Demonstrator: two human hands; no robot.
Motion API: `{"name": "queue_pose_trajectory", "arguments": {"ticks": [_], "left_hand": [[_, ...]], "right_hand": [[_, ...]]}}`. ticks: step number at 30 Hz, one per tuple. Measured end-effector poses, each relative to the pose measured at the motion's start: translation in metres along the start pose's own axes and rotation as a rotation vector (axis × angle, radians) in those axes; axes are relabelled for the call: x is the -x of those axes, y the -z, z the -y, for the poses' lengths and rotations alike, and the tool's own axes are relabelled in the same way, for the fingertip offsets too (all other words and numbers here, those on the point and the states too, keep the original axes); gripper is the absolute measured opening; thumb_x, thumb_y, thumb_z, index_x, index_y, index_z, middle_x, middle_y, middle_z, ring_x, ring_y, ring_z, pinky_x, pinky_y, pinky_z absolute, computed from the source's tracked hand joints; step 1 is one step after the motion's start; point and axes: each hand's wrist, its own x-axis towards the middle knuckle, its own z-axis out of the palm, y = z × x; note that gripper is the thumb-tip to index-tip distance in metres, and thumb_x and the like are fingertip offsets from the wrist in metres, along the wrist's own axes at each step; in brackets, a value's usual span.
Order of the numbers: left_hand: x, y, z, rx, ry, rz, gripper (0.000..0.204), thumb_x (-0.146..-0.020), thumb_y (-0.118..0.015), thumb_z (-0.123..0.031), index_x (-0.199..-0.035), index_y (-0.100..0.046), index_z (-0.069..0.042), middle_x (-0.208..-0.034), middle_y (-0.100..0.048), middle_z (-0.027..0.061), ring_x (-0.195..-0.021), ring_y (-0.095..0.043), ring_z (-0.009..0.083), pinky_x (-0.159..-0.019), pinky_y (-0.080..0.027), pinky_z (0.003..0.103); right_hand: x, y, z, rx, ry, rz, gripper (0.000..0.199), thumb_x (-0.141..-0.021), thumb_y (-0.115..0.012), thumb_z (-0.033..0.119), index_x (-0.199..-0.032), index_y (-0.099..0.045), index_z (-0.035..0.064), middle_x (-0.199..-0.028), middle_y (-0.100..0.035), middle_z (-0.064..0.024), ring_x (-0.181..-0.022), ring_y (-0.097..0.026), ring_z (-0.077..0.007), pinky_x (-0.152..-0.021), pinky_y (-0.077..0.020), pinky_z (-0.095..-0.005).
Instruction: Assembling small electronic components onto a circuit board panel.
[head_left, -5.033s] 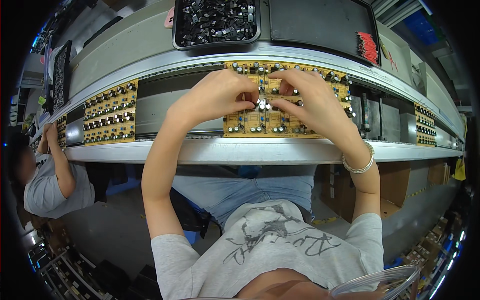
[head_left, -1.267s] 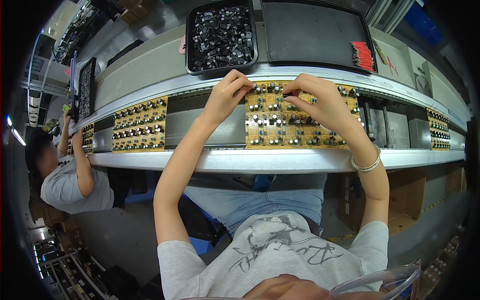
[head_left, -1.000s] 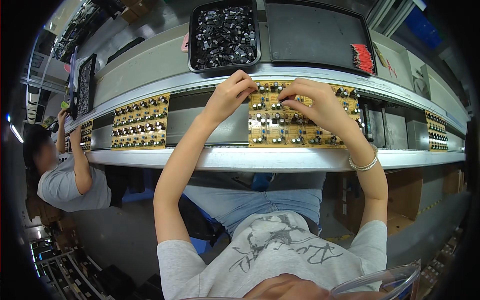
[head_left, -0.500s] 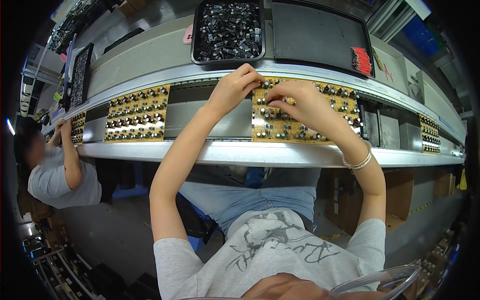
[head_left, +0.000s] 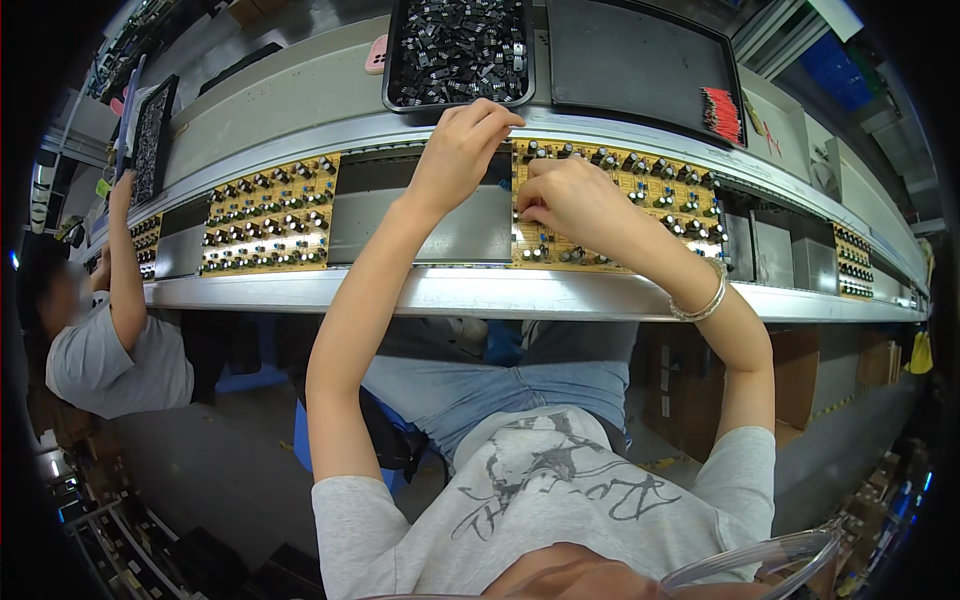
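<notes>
My left hand [head_left: 462, 155] hovers at the far rail, just in front of a black tray [head_left: 388, 98] heaped with small black parts [head_left: 460, 50]. Its fingers are pinched together, and whatever is between them is too small to make out. Over the left part of a yellow circuit board [head_left: 655, 188] is my right hand [head_left: 578, 203], its fingers curled down to the board among black and silver capacitors [head_left: 690, 228]. The hand itself hides its fingertips and anything in them.
Another populated circuit board [head_left: 268, 215] lies on the line to the left. A wide black tray [head_left: 640, 60] with red parts [head_left: 720, 115] stands beyond the right board. A pink object [head_left: 377, 55] sits beside the parts tray. A co-worker [head_left: 120, 350] works at far left.
My left hand has lifted off the board's far left corner toward the parts tray. My right hand has shifted slightly nearer along the board. The co-worker's arm has risen toward a tray.
</notes>
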Motion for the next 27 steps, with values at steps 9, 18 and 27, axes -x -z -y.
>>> {"name": "queue_pose_trajectory", "arguments": {"ticks": [9, 18, 27], "left_hand": [[-0.004, 0.02, -0.012, -0.077, -0.056, -0.038, 0.017, -0.086, -0.05, -0.001, -0.096, -0.062, -0.005, -0.097, -0.061, 0.0063, -0.092, -0.056, 0.0243, -0.084, -0.039, 0.032], [-0.012, 0.099, -0.211, 0.271, -0.48, 0.171, 0.022, -0.063, -0.074, -0.016, -0.083, -0.07, -0.022, -0.092, -0.066, -0.0029, -0.081, -0.062, 0.0138, -0.079, -0.048, 0.033], [-0.007, 0.135, -0.246, 0.234, -0.136, 0.413, 0.016, -0.067, -0.075, -0.018, -0.081, -0.07, -0.025, -0.092, -0.067, -0.0062, -0.083, -0.063, 0.0108, -0.081, -0.047, 0.035]], "right_hand": [[0.0, -0.003, 0.009, 0.272, 0.066, 0.057, 0.012, -0.07, -0.07, 0.013, -0.081, -0.068, 0.0074, -0.076, -0.06, -0.0078, -0.075, -0.06, -0.0264, -0.075, -0.044, -0.0382], [0.096, 0.058, -0.031, 0.188, -0.35, -0.457, 0.034, -0.081, -0.067, 0.022, -0.109, -0.058, 0.0037, -0.084, -0.065, -0.0107, -0.079, -0.063, -0.0258, -0.072, -0.0481, -0.0357], [0.166, 0.052, -0.086, 0.406, -0.764, -0.246, 0.037, -0.092, -0.048, 0.019, -0.123, -0.042, -0.0005, -0.063, -0.062, -0.0166, -0.064, -0.062, -0.0353, -0.064, -0.0459, -0.0437]]}}
